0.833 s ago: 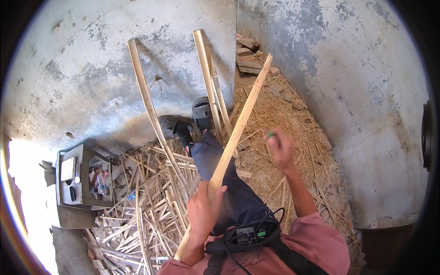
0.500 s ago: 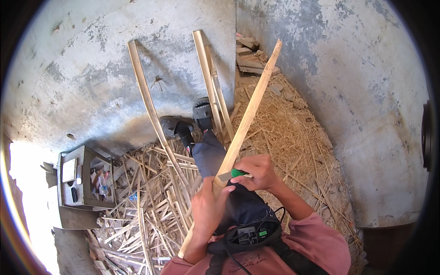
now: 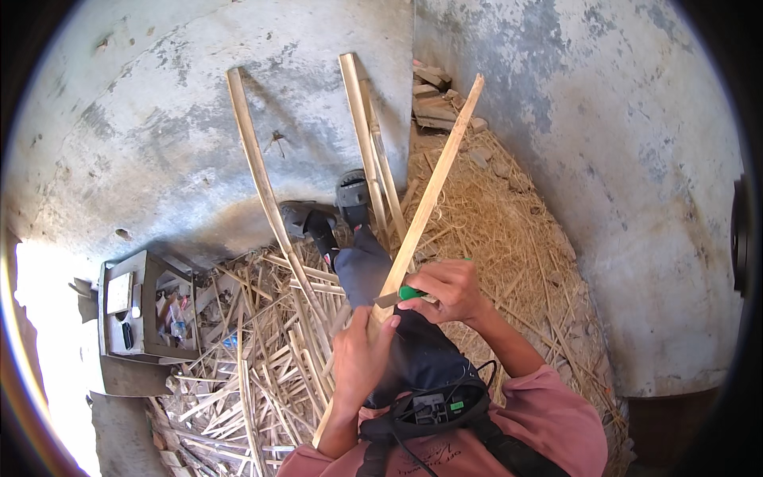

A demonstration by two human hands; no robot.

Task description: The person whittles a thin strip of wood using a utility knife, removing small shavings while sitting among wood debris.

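Observation:
A long pale strip of split bamboo [image 3: 431, 195] runs slantwise from under my left forearm up toward the far right. My left hand [image 3: 362, 362] is closed round its lower part, the thumb lying along the edge. In my right hand [image 3: 447, 291] is a knife [image 3: 409, 293] with a green handle, the fingers wrapped round it. Its short blade rests against the strip just beyond my left hand. The strip crosses over my dark-trousered legs [image 3: 362, 266].
Several long strips [image 3: 362, 135] lean on the grey wall [image 3: 318, 40] ahead. Cut slats [image 3: 270, 389] litter the floor at left, beside a small wooden cabinet [image 3: 147, 306] holding odds and ends. Straw-like shavings [image 3: 493, 230] cover the floor at right; broken bricks [image 3: 433, 107] lie in the corner.
My right hand and the knife have moved slightly, toward the far side. The strip's far end has dipped a little and its faces look turned. My left hand keeps its hold.

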